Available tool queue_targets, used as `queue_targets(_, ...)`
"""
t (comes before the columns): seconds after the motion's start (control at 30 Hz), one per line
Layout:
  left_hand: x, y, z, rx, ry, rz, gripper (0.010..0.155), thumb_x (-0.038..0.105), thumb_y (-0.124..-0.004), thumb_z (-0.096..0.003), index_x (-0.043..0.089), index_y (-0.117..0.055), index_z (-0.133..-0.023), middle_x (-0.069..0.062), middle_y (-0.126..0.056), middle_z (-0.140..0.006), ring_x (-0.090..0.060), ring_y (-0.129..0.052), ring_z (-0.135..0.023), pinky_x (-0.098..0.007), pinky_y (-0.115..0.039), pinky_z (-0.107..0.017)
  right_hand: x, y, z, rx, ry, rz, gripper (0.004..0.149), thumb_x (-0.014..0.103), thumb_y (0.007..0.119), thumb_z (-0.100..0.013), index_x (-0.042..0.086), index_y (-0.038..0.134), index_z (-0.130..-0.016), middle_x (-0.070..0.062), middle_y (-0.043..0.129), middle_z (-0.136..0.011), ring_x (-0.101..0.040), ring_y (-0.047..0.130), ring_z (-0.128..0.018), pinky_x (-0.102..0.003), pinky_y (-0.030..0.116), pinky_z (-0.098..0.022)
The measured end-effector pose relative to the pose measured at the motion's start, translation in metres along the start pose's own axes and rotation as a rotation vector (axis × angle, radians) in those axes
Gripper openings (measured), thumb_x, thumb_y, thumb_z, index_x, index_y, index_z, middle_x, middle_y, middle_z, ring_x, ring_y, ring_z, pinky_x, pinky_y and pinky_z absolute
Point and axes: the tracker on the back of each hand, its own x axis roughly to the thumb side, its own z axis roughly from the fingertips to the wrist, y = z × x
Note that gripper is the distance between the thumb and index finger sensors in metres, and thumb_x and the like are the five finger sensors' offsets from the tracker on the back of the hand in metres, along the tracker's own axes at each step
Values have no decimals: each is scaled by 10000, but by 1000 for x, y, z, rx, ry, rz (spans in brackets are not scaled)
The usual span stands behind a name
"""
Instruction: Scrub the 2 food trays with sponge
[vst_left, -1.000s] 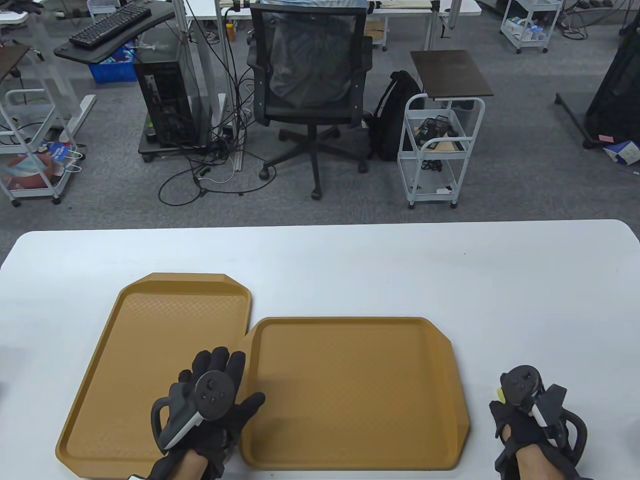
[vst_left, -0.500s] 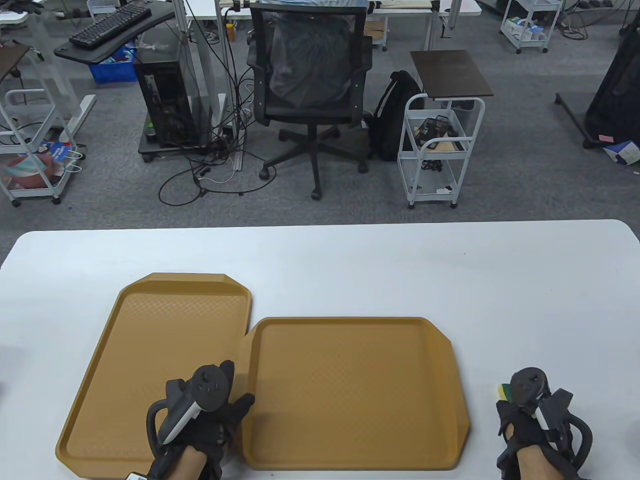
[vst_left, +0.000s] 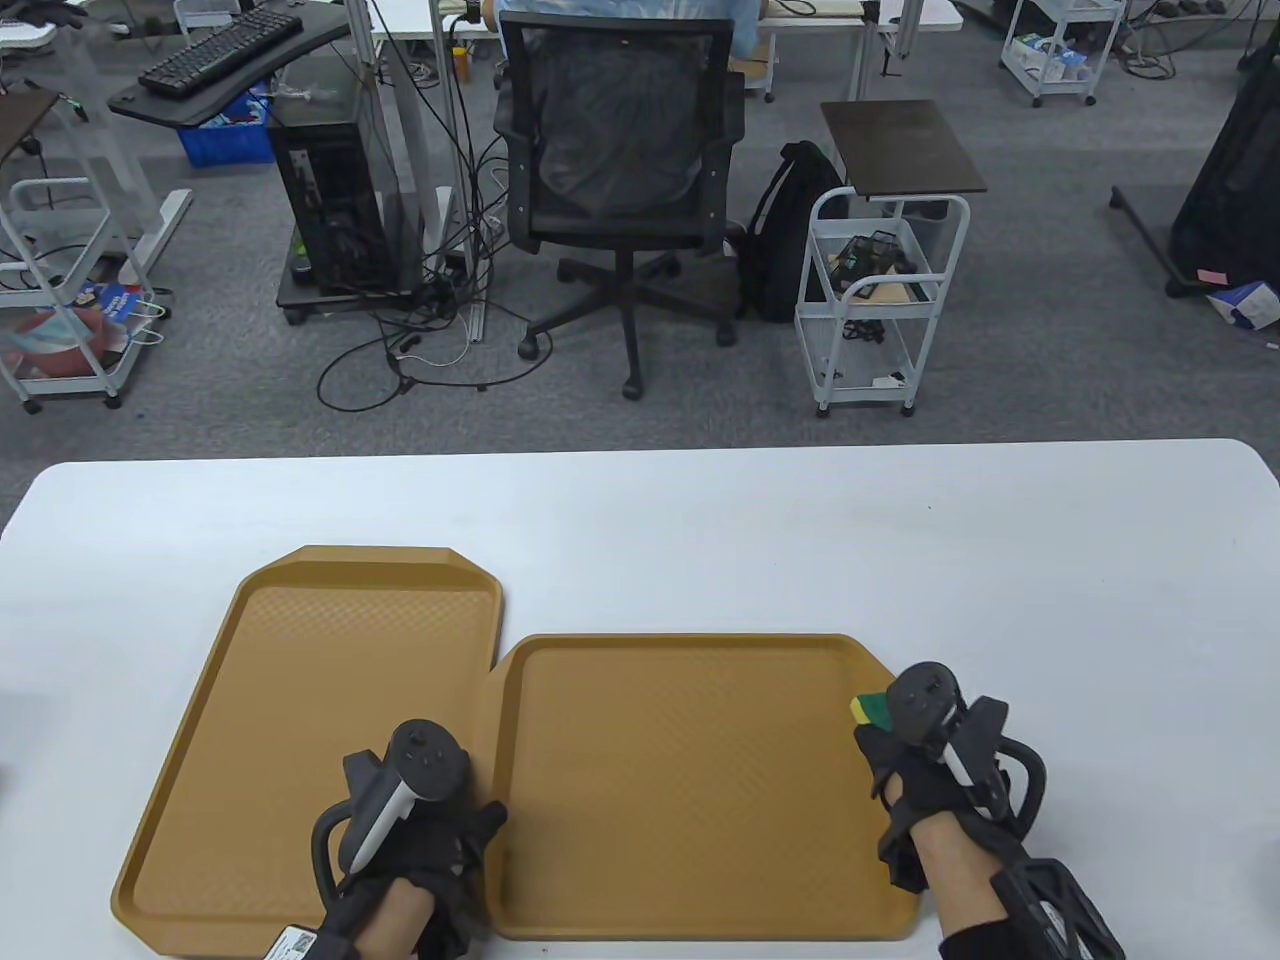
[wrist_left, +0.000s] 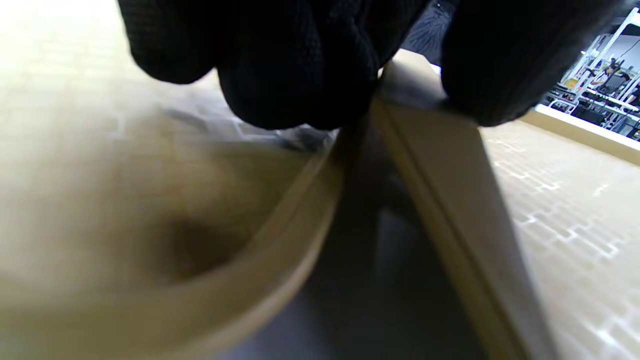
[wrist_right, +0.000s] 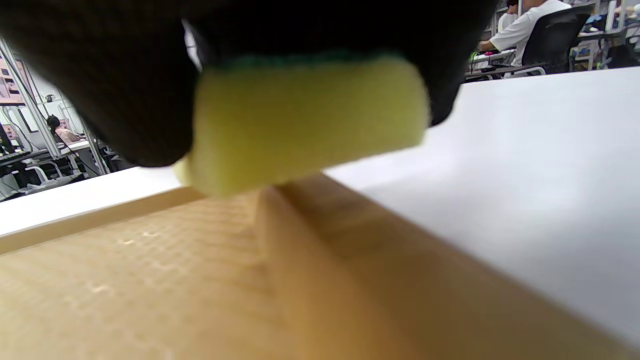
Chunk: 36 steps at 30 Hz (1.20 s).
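Note:
Two tan food trays lie side by side on the white table: the left tray (vst_left: 300, 700) and the right tray (vst_left: 690, 780). My left hand (vst_left: 472, 812) sits at the seam between them, fingers (wrist_left: 300, 65) curled down onto the right tray's left rim (wrist_left: 440, 165), thumb on that rim. My right hand (vst_left: 880, 735) pinches a yellow sponge (vst_left: 872, 709) with a green scouring top. It hovers just over the right tray's right rim. In the right wrist view the sponge (wrist_right: 310, 120) hangs from the fingers close above that rim (wrist_right: 320, 240).
White table (vst_left: 1000, 560) stretches bare to the right and behind the trays. Beyond its far edge stand an office chair (vst_left: 620, 150), a white cart (vst_left: 880, 290) and a black backpack (vst_left: 790, 230) on grey carpet.
My right hand carried the sponge left and away from me, from the table to the right tray's right rim. My left hand pulled back, its fingers curling down at the seam between trays.

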Motion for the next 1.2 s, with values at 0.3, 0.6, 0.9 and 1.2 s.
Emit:
queue_targets(0.3,-1,0,-2,-26,12,43,743,514,-883,-403,235,-671,-1059,-63,-922,-685,-279,-940,-520,-505,-757,-541,48,30,-42,-56,33,100,604,489,952,-381,256,790,-914,-83,688,-1050,-338,874,-835,-454,831,-631)
queue_targets(0.6,-5,-1,-3,-48,15,83,742,514,-885,-400,244,-671,-1057,-77,-921,-668,-276,-934,-510,-504,-752,-540,54,36,-44,78,6,185,544,432,868,-452,268,774,-962,-36,627,-1102,-352,746,-930,-541,713,-692)
queue_targets(0.9,-7,0,-5,-73,18,110,742,515,-884,-398,248,-669,-1056,-67,-920,-662,-275,-933,-508,-504,-751,-538,71,41,-38,146,-67,88,529,347,882,-464,229,763,-966,-85,626,-1095,-364,796,-800,-501,762,-620)
queue_targets(1.2,-9,1,-6,-88,21,127,738,515,-885,-397,255,-671,-1053,-64,-925,-654,-275,-936,-501,-503,-754,-536,137,64,-18,179,-205,-38,553,359,882,-463,225,739,-980,-79,590,-1103,-362,814,-768,-501,774,-591)
